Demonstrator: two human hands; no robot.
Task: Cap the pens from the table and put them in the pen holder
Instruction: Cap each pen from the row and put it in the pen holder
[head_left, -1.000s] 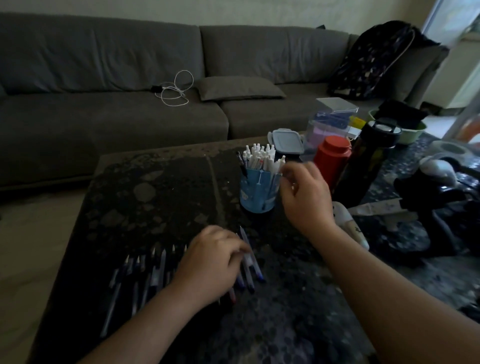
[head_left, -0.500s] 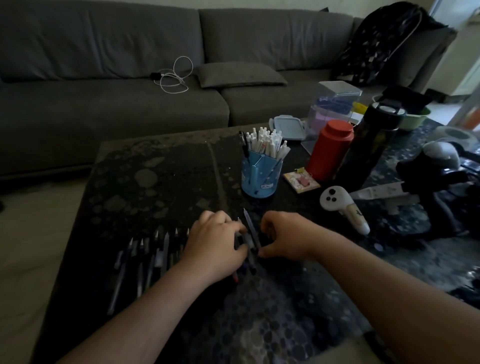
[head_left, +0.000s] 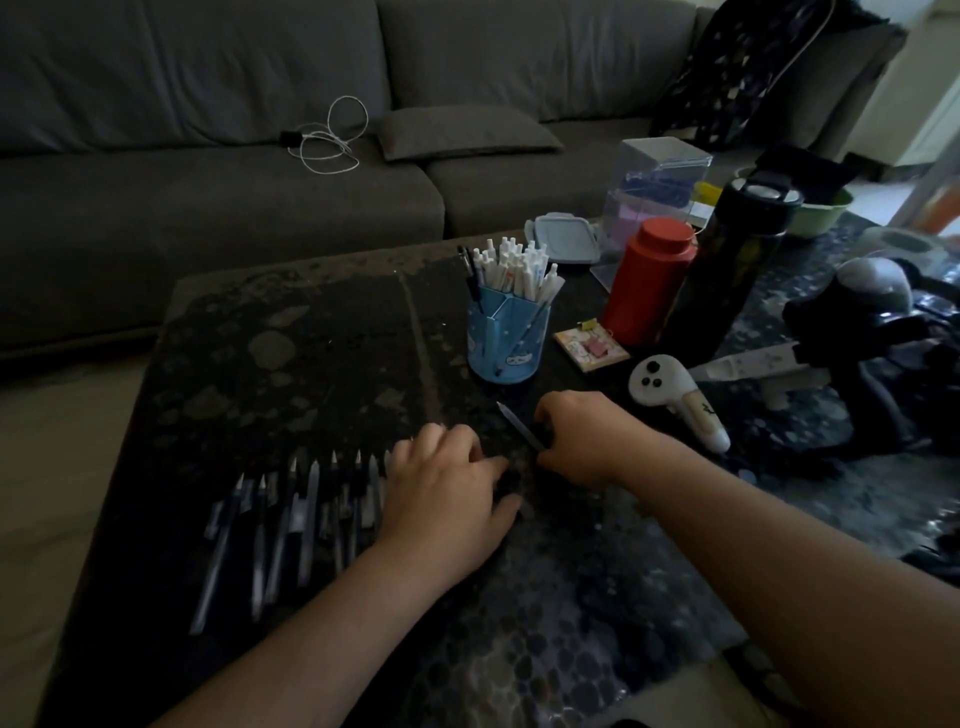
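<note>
A blue pen holder (head_left: 508, 340) full of white-capped pens stands mid-table. Several uncapped pens (head_left: 291, 519) lie in a row on the dark table (head_left: 311, 364), tips pointing away from me. My right hand (head_left: 582, 441) grips one pen (head_left: 519, 425) whose tip sticks out up and to the left. My left hand (head_left: 447, 499) lies palm down over the right end of the row, fingers curled onto the table; what is under them is hidden.
A red bottle (head_left: 649, 280), a black flask (head_left: 727, 260), a white controller (head_left: 675, 405), a small notepad (head_left: 589, 348) and clear boxes (head_left: 654, 197) crowd the table's right side. A grey sofa (head_left: 260, 130) runs behind.
My right hand came back from the pen holder to the table and picked up a pen. My left hand stayed on the row of pens.
</note>
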